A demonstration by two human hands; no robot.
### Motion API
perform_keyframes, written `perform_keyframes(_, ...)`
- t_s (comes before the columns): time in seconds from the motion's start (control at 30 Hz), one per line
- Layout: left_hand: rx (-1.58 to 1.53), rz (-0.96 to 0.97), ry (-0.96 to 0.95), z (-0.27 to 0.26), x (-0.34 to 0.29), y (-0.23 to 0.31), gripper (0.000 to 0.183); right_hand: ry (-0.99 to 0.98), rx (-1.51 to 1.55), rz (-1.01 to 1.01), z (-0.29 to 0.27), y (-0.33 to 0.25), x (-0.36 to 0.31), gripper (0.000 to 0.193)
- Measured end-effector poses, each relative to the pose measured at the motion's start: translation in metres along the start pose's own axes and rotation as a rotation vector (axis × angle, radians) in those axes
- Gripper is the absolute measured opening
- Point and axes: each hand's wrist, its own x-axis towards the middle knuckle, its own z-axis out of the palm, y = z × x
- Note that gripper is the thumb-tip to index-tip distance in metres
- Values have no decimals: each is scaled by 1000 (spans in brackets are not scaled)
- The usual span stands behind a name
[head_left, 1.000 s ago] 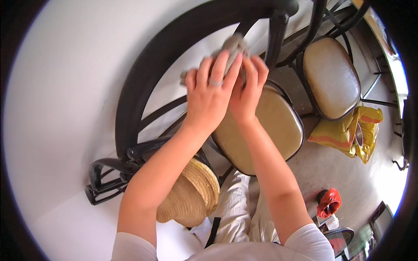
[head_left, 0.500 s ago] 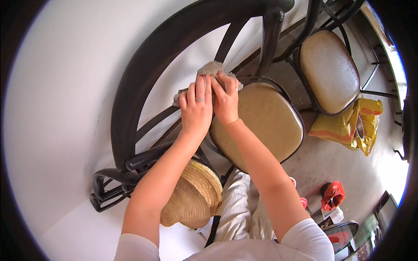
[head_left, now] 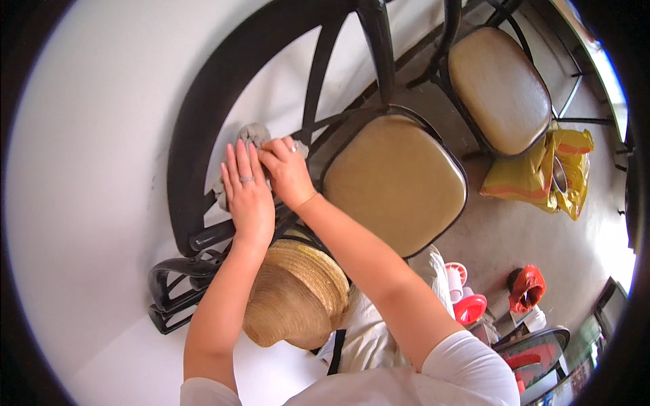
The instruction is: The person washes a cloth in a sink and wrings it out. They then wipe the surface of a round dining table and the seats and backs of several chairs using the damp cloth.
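Observation:
A grey-beige cloth (head_left: pixel 253 133) is bunched against the crossed slats of a black chair back (head_left: pixel 187 142). My left hand (head_left: pixel 248 203) holds the cloth with its fingers long and close together over it; its thumb is hidden. Beside it, my right hand (head_left: pixel 291 172) grips the cloth too, fingers bent and pinching near its right end. Part of the slat under the cloth is covered. The chair's tan padded seat (head_left: pixel 395 183) lies to the right of my hands.
A woven straw hat (head_left: pixel 294 294) sits below my hands, by my left forearm. Another black chair with a tan seat (head_left: pixel 500 91) stands at the far right. Near it are a yellow plastic bag (head_left: pixel 518 183) and a red bag (head_left: pixel 527 289) on the floor. A white wall (head_left: pixel 101 169) rises on the left.
Both hands have moved left and slightly nearer with the cloth, along the chair back. My left fingers now lie straighter. The view has shifted a little, showing more red and white items below.

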Motion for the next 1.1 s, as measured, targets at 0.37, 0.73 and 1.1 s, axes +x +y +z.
perform_keyframes(0.37, -414, 43, 372, 57, 34, 78, 48, 3, -269, -121, -92, 63, 0, 29)
perform_keyframes(0.73, -525, 261, 66, 120, 97, 197, 36, -403, -689, -99, -212, 179, -24, 21)
perform_keyframes(1.1, -1161, 158, 943, -93, 173, 124, 63, 79, -295, -350, -247, -24, 159, 42)
